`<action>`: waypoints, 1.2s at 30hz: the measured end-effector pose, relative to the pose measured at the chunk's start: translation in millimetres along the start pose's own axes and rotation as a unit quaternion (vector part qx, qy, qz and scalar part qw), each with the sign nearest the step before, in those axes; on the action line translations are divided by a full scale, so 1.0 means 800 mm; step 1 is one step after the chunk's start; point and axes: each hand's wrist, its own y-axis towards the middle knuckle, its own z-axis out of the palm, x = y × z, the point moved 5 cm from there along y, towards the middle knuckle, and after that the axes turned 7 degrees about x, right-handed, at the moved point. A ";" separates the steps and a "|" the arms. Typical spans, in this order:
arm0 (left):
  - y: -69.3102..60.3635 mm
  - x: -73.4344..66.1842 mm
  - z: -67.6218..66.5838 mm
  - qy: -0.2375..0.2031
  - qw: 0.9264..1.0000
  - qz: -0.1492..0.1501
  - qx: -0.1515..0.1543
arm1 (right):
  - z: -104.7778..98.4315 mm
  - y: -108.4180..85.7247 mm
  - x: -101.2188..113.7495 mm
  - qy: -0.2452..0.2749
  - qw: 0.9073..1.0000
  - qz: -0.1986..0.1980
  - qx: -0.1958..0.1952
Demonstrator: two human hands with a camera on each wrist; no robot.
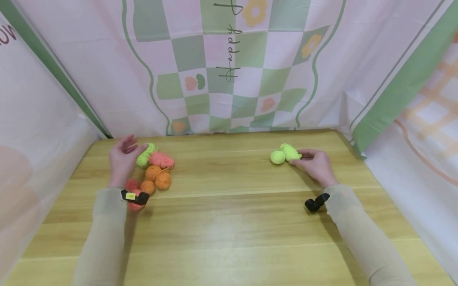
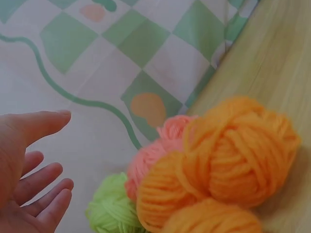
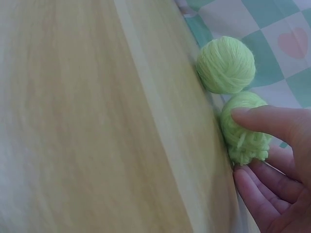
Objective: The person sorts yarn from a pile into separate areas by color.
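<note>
On the right of the table my right hand [image 1: 317, 165] pinches a lumpy light-green ball of yarn [image 1: 290, 151] between thumb and fingers. Beside it, to the left, rests a rounder light-green yarn ball [image 1: 277, 157]. My left hand [image 1: 121, 161] hovers at the far left with nothing in it, its fingers relaxed and thumb apart in the left wrist view. Nearest to it lies some green yarn [image 1: 143, 159], partly behind the thumb. Pink yarn [image 1: 162, 159] and several orange yarn balls [image 1: 163, 180] sit next to that. Red yarn [image 1: 132, 185] is partly hidden by the left wrist camera.
A wooden table [image 1: 222, 230] spreads between the two yarn groups. Behind it hangs a checked green-and-white cloth [image 1: 247, 83], and more printed cloth [image 1: 46, 159] closes off the sides. Each wrist wears a small black camera [image 1: 316, 203].
</note>
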 end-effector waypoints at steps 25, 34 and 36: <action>0.006 0.048 0.003 0.089 0.985 -0.114 0.094 | 0.001 0.001 -0.004 0.001 1.000 -0.006 -0.006; 0.008 0.052 0.002 0.117 0.979 -0.130 0.100 | 0.001 0.001 -0.004 0.001 1.000 0.000 -0.008; 0.008 0.052 0.003 0.124 0.978 -0.131 0.102 | 0.001 0.001 -0.003 0.001 1.000 -0.001 -0.006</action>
